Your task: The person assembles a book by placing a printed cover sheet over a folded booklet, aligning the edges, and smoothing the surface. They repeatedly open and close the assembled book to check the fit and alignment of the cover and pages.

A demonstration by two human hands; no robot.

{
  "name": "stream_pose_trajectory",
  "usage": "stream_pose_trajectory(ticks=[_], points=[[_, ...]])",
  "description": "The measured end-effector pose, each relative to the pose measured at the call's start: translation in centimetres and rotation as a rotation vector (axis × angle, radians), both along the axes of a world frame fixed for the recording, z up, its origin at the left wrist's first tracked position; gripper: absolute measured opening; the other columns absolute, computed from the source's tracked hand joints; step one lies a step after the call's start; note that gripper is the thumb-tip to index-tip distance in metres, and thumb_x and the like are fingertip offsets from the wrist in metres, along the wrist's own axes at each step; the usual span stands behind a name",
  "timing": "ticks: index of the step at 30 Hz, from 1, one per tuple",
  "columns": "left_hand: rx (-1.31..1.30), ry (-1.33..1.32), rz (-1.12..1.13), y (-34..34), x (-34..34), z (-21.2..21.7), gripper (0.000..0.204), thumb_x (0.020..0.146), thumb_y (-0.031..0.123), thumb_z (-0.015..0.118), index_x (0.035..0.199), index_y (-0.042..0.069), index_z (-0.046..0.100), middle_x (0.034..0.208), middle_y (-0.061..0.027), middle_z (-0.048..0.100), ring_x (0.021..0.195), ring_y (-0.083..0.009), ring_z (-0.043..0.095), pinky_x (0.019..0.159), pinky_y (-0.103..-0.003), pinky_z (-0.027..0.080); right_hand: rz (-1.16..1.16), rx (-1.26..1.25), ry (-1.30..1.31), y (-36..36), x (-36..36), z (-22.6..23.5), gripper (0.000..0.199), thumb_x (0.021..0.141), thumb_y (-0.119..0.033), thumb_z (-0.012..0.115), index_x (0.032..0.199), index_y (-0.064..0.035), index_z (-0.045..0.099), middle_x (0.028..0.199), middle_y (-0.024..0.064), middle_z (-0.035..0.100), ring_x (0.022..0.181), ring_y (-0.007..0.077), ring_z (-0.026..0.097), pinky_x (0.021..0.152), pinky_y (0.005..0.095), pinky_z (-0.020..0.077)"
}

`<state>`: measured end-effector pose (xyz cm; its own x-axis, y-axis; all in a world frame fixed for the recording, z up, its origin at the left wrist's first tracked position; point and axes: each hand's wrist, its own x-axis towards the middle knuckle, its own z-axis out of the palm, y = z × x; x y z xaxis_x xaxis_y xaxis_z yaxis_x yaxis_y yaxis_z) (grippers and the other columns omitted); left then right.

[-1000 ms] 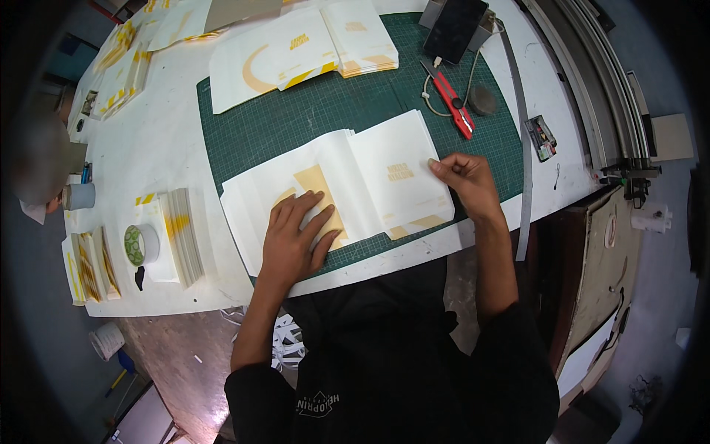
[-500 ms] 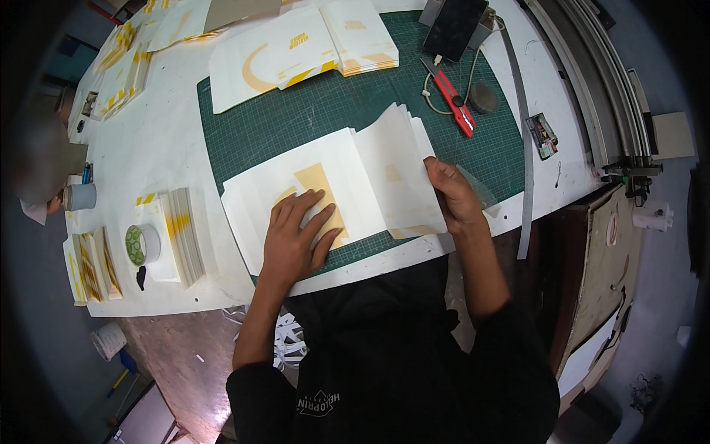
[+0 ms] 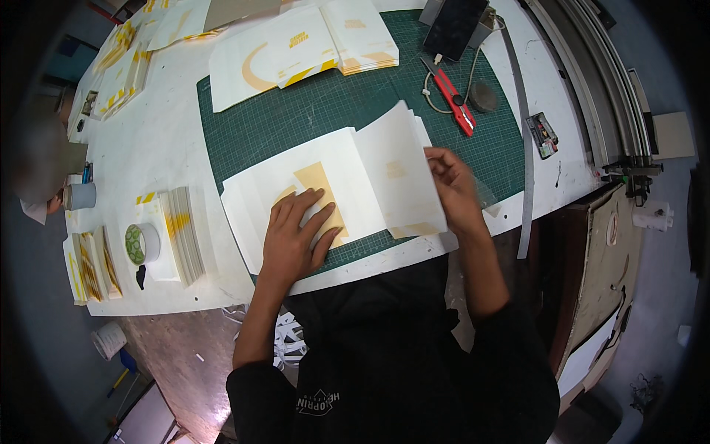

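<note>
A white printed paper piece (image 3: pixel 333 152) with a pale yellow patch lies on the green cutting mat (image 3: pixel 259 126) in front of me. My left hand (image 3: pixel 299 229) rests on it, fingers spread across the yellow patch. Its right part is a lifted stack of thin paper sheets (image 3: pixel 403 170), standing up from the mat. At the right edge of these sheets, my right hand (image 3: pixel 457 192) has its fingers curled and pinches them; the fingertips are partly hidden behind the paper.
A red cutter knife (image 3: pixel 452 96), a cable, a dark round object (image 3: pixel 483 97) and a phone (image 3: pixel 452 28) are at the back right. Printed stacks (image 3: pixel 310 48) lie behind. A metal strip (image 3: pixel 521 140) crosses the right side. At left stand a white tub (image 3: pixel 148 244) and folded paper stacks (image 3: pixel 181 233).
My right hand's fingers have shifted along the edge of the sheets, and the front sheet is now turned up smoother, covering more of those behind. My left hand has stayed in place.
</note>
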<state>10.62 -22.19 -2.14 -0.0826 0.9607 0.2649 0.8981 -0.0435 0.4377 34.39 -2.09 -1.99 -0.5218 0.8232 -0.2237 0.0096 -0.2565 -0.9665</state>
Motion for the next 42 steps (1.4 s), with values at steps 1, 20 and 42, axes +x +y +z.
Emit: stream_pose_trajectory(ticks=[1, 20, 42], points=[[-0.001, 0.000, 0.001, 0.0, 0.0, 0.0, 0.037, 0.088, 0.023, 0.084, 0.121, 0.007, 0.078, 0.138, -0.0148, 0.066, 0.131, -0.0356, 0.061, 0.114, -0.051, 0.045, -0.073, 0.161, -0.093, -0.3, -0.1, 0.4, 0.029, 0.095, -0.009, 0.078, 0.121, 0.0008, 0.070, 0.106, 0.0095, 0.074, 0.092, 0.0194, 0.073, 0.092, 0.0395, 0.0568], [0.008, 0.021, -0.014, -0.1, -0.1, -0.2, 0.038, 0.090, 0.024, 0.083, 0.123, 0.007, 0.076, 0.138, -0.0156, 0.066, 0.130, -0.0357, 0.062, 0.114, -0.052, 0.045, -0.286, 0.059, -0.233, -6.4, 1.8, 0.3, 0.031, 0.094, -0.008, 0.083, 0.112, 0.0113, 0.066, 0.099, 0.0179, 0.077, 0.077, 0.0162, 0.074, 0.058, 0.0268, 0.0594], [0.045, 0.025, -0.036, 0.1, -0.2, -0.1, 0.037, 0.091, 0.024, 0.082, 0.122, 0.006, 0.076, 0.137, -0.0158, 0.067, 0.131, -0.0357, 0.061, 0.114, -0.052, 0.045, -0.335, 0.073, -0.246, -6.5, 2.5, -0.1, 0.029, 0.093, -0.006, 0.083, 0.110, 0.0103, 0.066, 0.091, 0.0171, 0.077, 0.054, 0.0132, 0.068, 0.047, 0.0246, 0.0495]])
